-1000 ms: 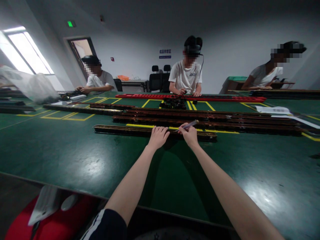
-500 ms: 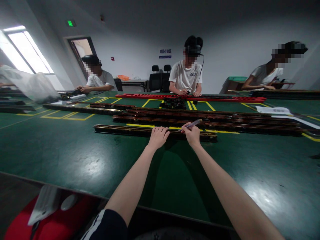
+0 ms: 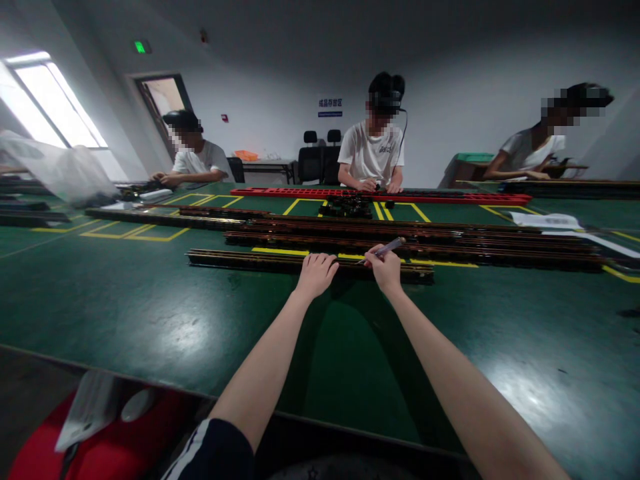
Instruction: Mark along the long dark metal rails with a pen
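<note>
My left hand (image 3: 317, 273) rests on a long black rail (image 3: 240, 259) with gold-coloured edges, its fingers stretched over the top. Just to the right, my right hand (image 3: 385, 268) pinches a slim screwdriver-like tool (image 3: 391, 247) with a translucent handle. The tool slants, its thin tip pointing down and left toward the rail between my hands. Whether the tip touches the rail is too small to tell. The rail lies crosswise on the green table (image 3: 125, 293), and my hands hide parts of it.
Behind the rail lies a bundle of similar dark rails (image 3: 475, 240). Beyond are a heap of small black parts (image 3: 350, 205) and a long red rack (image 3: 280, 193). A co-worker (image 3: 373, 153) sits opposite; others sit left and right. A plastic bag (image 3: 87, 175) stands at left.
My right hand and the tool have shifted very slightly to the right. My left hand stays on the rail, which looks unmoved.
</note>
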The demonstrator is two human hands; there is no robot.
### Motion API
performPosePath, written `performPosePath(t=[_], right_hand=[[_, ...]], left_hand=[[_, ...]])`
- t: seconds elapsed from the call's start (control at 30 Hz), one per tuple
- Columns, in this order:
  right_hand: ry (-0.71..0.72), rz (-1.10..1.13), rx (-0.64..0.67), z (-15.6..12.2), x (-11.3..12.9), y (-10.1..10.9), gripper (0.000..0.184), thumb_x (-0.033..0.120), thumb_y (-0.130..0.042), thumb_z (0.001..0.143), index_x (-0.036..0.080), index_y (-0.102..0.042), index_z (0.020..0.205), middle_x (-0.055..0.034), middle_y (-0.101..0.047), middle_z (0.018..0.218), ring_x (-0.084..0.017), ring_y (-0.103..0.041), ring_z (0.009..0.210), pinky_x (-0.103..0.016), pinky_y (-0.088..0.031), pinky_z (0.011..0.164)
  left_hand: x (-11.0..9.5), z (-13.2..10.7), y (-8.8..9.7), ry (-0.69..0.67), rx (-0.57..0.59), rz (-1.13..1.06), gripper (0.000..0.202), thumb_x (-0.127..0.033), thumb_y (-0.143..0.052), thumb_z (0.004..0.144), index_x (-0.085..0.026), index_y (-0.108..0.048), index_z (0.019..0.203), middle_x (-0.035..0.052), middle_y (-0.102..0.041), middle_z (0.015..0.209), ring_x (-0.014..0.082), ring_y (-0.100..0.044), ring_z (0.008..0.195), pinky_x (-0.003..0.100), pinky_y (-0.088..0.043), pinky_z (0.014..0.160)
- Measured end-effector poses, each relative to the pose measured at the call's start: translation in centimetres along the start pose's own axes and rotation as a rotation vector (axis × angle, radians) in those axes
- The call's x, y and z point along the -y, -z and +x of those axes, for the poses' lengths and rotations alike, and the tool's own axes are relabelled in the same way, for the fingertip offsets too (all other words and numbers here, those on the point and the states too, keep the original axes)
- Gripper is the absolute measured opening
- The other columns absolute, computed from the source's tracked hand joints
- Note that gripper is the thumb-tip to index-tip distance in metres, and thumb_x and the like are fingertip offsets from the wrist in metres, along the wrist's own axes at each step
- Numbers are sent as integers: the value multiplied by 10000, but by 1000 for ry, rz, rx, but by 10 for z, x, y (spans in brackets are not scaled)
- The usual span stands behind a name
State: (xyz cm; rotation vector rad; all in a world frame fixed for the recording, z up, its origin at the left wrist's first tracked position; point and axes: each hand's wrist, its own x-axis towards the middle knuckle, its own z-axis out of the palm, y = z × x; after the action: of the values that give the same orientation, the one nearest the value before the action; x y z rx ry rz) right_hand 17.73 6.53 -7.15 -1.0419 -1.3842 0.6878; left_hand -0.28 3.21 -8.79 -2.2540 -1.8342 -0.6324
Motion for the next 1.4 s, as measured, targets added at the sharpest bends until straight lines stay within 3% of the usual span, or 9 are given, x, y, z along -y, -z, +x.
performPosePath(t=[1.1, 1.4], right_hand=[[13, -11, 3, -2, -4, -1, 180, 383, -612, 716, 219, -574, 653, -5, -629, 551, -208, -627, 575, -339, -498, 641], [1, -6, 18, -2, -3, 0, 208, 407, -632, 715, 216, -575, 657, -11, -637, 562, -207, -630, 574, -332, -503, 615]], left_hand=[[-3, 0, 0, 32, -60, 12, 355, -361, -340, 1005, -184, -611, 1151, 74, -646, 1162, 236, -563, 1113, 422, -320, 1088], [-4, -1, 2, 48, -29, -21, 398, -370, -294, 1013, -175, -604, 1169, 86, -639, 1183, 236, -561, 1135, 449, -314, 1112]])
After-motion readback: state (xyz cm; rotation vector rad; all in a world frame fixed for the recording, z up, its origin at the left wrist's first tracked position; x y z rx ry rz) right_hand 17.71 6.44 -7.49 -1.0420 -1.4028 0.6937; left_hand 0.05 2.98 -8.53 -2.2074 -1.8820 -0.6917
